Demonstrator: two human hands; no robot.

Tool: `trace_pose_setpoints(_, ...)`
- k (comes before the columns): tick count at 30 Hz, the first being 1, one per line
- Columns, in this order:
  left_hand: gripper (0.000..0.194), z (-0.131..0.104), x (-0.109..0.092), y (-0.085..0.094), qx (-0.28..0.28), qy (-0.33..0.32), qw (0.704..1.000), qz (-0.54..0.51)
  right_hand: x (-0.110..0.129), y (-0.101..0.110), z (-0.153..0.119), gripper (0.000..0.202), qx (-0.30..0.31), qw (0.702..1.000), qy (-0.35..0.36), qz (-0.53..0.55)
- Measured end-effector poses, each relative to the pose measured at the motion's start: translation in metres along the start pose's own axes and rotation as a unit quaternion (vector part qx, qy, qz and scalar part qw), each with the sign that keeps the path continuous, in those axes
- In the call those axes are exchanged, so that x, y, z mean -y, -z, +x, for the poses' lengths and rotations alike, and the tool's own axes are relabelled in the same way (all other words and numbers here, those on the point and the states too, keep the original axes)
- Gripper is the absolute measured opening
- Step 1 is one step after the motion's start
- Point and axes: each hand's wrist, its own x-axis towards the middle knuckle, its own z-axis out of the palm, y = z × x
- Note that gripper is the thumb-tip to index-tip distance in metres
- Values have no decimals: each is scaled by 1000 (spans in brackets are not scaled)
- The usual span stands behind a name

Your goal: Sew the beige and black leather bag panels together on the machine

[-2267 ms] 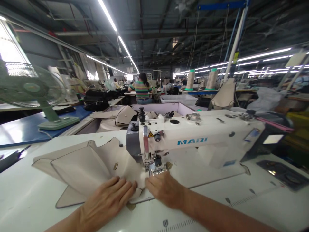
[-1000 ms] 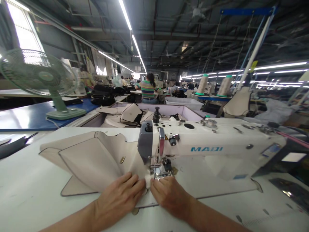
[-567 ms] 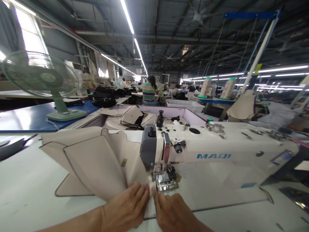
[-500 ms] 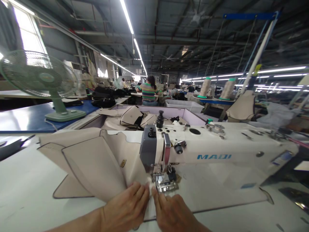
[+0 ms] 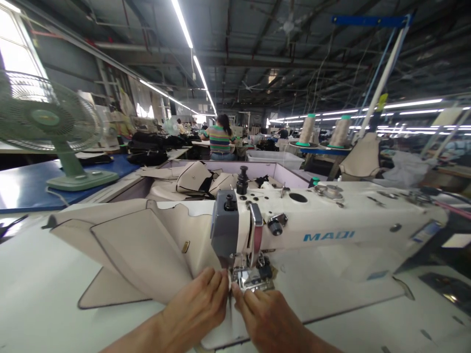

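Note:
A beige bag panel [image 5: 132, 250] with dark edges and a small metal fitting [image 5: 186, 246] lies draped to the left of the sewing machine [image 5: 294, 235]. My left hand [image 5: 202, 299] is closed on the panel's edge, just in front of the machine's presser foot [image 5: 253, 279]. Beside it, my right hand [image 5: 267, 314] has its fingers curled and pinched together at the same edge, thumb and fingertips close to the needle area. The bit of edge between the two hands is mostly covered by the fingers.
A green fan [image 5: 55, 122] stands on a blue table [image 5: 22, 186] at left. Behind the machine a lilac-walled bin [image 5: 257, 169] holds more beige pieces. Thread cones [image 5: 306, 130] stand at back right. A person in a striped shirt [image 5: 220, 139] sits farther off.
The view has shifted and turned slightly to the right. Both hands stay at the presser foot, still gripping the panel edge, which has moved very little.

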Motion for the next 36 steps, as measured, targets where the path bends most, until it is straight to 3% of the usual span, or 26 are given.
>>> trace_pose_setpoints(4,19,1,1,-2,24,4,1000,-5,-2,-1,0,28,-18,1000,-15,21)
trace_pose_setpoints(13,15,5,2,-4,28,33,999,-19,-3,6,3,26,16,999,-19,38)
trace_pose_setpoints(24,20,11,0,-1,50,54,997,-16,1,1,1,34,50,997,-45,26)
trace_pose_setpoints(36,20,13,-3,-1,38,74,996,-11,1,2,3,27,9,999,-40,30)
